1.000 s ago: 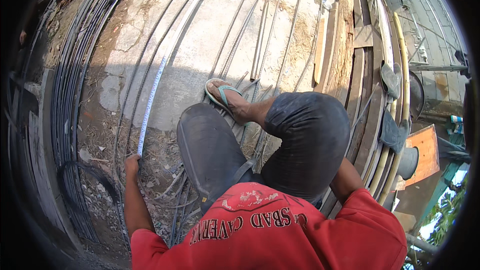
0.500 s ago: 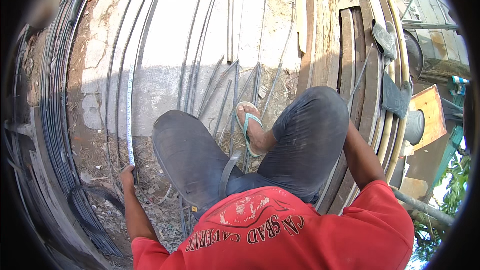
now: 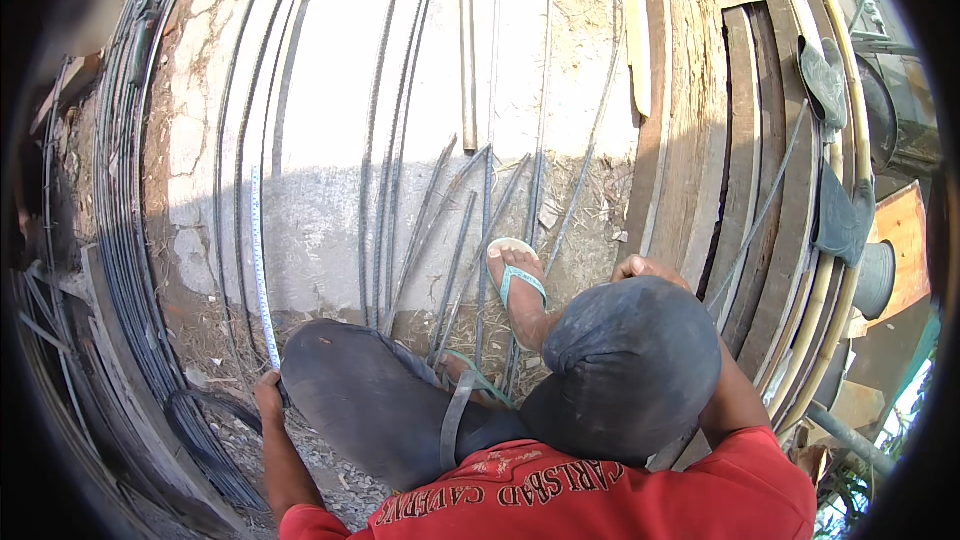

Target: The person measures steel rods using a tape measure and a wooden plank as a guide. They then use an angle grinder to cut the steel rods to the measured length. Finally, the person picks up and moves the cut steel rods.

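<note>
I am crouching in dark trousers and flip-flops over a concrete slab (image 3: 330,200). My left hand (image 3: 268,395) sits low at the left, closed on the near end of a white measuring tape (image 3: 259,270). The tape runs away from me alongside a long steel bar (image 3: 238,190). My right hand (image 3: 648,268) rests on top of my right knee (image 3: 630,360), and only its knuckles show. Several ribbed steel bars (image 3: 455,240) lie under and ahead of my feet.
A thick bundle of long steel bars (image 3: 125,240) curves along the left edge. Wooden planks (image 3: 690,140) and bamboo poles (image 3: 850,110) run along the right. A short pipe (image 3: 467,50) lies on the slab, with rubble and straw near my feet.
My view has swung so the slab fills more of the picture. My right foot has moved toward the centre, and my right hand now shows on the knee. The left hand stays on the tape.
</note>
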Action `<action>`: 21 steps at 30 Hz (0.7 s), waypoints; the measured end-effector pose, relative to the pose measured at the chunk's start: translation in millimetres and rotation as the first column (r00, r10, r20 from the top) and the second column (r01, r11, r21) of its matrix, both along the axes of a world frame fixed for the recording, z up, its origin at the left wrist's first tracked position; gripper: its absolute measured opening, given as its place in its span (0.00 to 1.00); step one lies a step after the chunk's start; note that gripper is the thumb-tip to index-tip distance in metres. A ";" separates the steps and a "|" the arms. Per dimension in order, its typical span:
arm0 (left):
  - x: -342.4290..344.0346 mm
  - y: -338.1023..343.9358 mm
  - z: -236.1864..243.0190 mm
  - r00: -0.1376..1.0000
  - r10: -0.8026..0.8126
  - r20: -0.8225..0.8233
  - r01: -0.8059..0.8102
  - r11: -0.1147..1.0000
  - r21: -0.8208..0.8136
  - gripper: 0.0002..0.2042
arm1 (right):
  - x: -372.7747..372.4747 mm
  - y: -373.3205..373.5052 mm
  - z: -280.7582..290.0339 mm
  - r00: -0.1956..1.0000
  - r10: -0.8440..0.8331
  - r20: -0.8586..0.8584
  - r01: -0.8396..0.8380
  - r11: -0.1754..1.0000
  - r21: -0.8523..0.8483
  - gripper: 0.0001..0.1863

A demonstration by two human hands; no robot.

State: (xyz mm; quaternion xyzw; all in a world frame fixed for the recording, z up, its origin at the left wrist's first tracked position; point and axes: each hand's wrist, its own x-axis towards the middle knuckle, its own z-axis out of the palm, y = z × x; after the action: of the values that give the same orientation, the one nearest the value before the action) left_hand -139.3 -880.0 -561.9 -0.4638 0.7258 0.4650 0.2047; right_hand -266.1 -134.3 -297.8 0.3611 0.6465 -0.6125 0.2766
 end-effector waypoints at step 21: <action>26.7 -58.9 -64.7 0.929 -0.369 0.016 0.369 0.927 -0.069 0.14 | 23.5 7.2 -49.5 0.931 0.215 -0.294 -0.210 0.977 0.049 0.17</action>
State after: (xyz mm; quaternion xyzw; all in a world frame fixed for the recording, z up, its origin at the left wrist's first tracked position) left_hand -112.6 -938.9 -626.6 -0.3266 0.8159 0.3914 0.2728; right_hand -242.5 -127.0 -347.4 0.1951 0.7211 -0.6210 0.2376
